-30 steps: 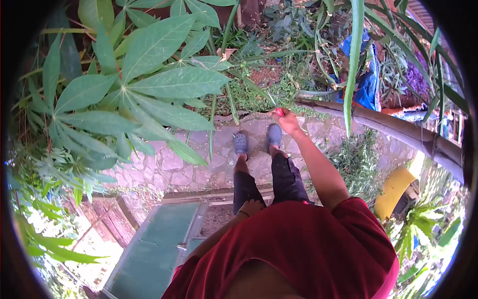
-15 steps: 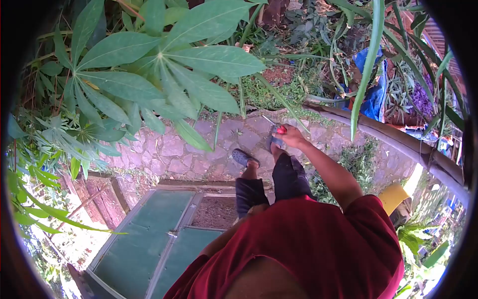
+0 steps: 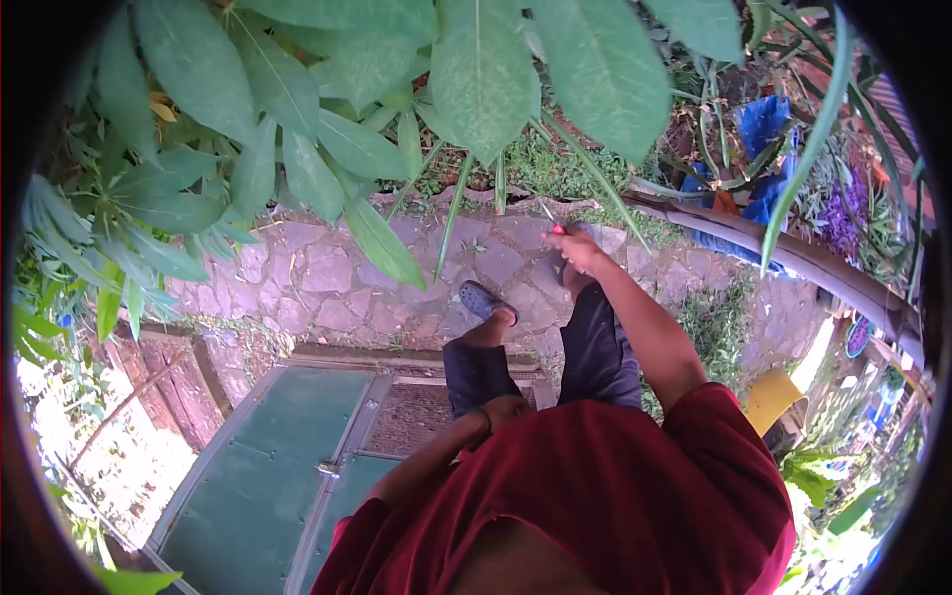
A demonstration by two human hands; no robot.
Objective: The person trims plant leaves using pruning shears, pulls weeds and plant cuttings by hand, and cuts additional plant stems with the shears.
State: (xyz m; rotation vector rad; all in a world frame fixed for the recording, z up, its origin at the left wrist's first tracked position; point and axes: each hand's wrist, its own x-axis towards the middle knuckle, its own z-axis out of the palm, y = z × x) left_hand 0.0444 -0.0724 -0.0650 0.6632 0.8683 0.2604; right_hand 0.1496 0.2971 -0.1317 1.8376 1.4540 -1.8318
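Remotely, I see the right hand point(image 3: 577, 248) grasping the red-handled tool point(image 3: 557, 229) above the stone path point(image 3: 337, 309), near its far edge, while the left hand point(image 3: 508, 407) is on the path's near side (the fingers are hidden, so I cannot tell its grip). If the left clog point(image 3: 482, 299) slips on the irregular path, I think the metal shaft point(image 3: 547, 212) could jab the right ankle point(image 3: 575, 282).

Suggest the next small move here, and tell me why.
Perhaps raise the left hand to hold the green leaves aside: they hang across the top of the view, and that hand is low, with nothing visible in it, while the right hand grips the red-handled tool.
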